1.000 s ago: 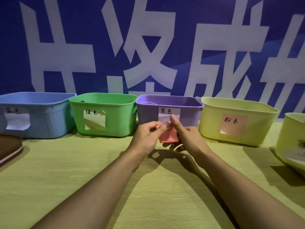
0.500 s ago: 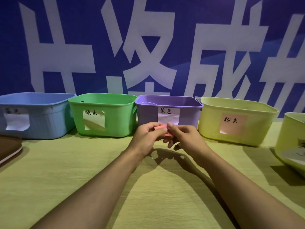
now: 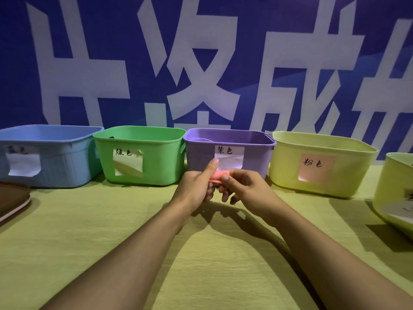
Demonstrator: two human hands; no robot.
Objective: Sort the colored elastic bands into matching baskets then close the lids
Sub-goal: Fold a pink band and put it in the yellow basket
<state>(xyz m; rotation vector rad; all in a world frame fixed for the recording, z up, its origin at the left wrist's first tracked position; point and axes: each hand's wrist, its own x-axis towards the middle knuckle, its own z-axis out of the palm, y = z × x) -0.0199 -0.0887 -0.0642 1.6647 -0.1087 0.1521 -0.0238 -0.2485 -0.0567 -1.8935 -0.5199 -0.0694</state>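
Head view: both hands meet in front of the purple basket (image 3: 230, 151), pinching one pink band (image 3: 216, 176) between them. Left hand (image 3: 196, 189) grips the band's left end, thumb pointing up across the basket's paper label. Right hand (image 3: 242, 189) grips the right end, fingers curled under.

Versus half a second ago: the band is bunched tighter, only a short pink strip shows between the thumbs. Left thumb is raised higher, now overlapping the label. Hands have hardly shifted over the table (image 3: 89, 242); baskets unchanged. A second ago the band showed as a wider pink patch hanging below the fingers.

Around: five open baskets in a row against the blue banner (image 3: 223, 52). Blue basket (image 3: 49, 157) far left, green basket (image 3: 140, 155) next, purple in the middle, yellow basket (image 3: 321, 162) with a pink label to the right, another yellow basket (image 3: 393, 189) cut by the right edge. Brown lid (image 3: 11, 200) lies flat at the left edge. The hands cover the purple basket's lower front; the band is not in any basket.
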